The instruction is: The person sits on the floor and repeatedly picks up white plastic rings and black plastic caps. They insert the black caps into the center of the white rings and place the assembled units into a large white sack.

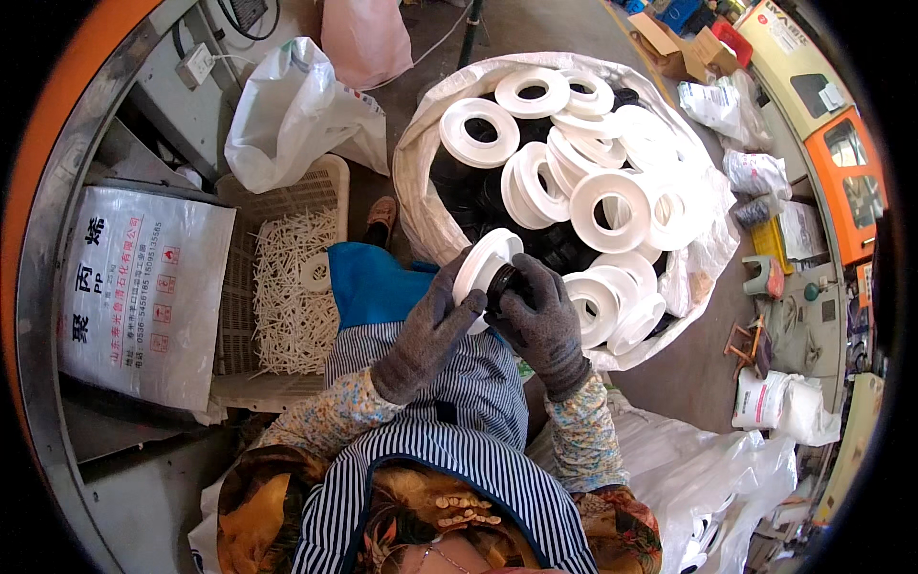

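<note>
Both my hands wear grey knit gloves and meet over my lap. My left hand grips the edge of a white plastic ring tilted on its side. My right hand presses a small black round part against the ring's centre. Just beyond them stands a big white sack piled with several white rings over black parts.
A white slatted crate of small white sticks sits to my left, one white ring lying in it. A printed woven sack lies further left. Plastic bags, cardboard boxes and an orange machine surround the area.
</note>
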A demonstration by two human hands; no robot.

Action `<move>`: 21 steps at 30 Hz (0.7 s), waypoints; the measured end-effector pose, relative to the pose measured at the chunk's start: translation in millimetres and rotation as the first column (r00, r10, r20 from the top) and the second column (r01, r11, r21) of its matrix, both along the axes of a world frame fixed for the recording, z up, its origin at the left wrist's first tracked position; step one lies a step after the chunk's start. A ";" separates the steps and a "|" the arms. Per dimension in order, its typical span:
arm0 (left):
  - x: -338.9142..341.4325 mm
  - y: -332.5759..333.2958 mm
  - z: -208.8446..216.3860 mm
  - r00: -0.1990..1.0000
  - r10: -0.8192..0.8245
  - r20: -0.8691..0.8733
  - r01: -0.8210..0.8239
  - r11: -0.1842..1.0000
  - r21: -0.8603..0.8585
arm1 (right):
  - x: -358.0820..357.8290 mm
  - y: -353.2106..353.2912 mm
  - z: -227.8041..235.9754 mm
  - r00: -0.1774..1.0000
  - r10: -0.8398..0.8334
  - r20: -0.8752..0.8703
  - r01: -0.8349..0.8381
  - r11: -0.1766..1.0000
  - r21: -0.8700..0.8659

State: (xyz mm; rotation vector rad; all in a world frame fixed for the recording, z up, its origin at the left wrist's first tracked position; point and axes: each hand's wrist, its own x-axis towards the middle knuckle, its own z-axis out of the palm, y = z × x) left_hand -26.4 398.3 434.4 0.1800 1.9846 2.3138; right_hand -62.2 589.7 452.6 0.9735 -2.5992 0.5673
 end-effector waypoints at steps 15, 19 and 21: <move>-4.7 -5.1 2.4 0.993 -0.015 0.113 0.025 0.996 -0.087 | 14.0 0.3 3.9 0.927 -0.039 0.374 0.137 0.961 -0.240; -1.1 3.9 9.1 0.993 -0.014 0.120 0.024 0.996 -0.084 | 15.7 0.9 -6.2 0.927 -0.153 0.342 0.233 0.950 -0.208; 1.7 5.9 10.2 0.992 -0.016 0.126 0.029 0.995 -0.100 | 18.7 -1.3 -5.2 0.870 -0.277 0.407 0.362 0.921 -0.147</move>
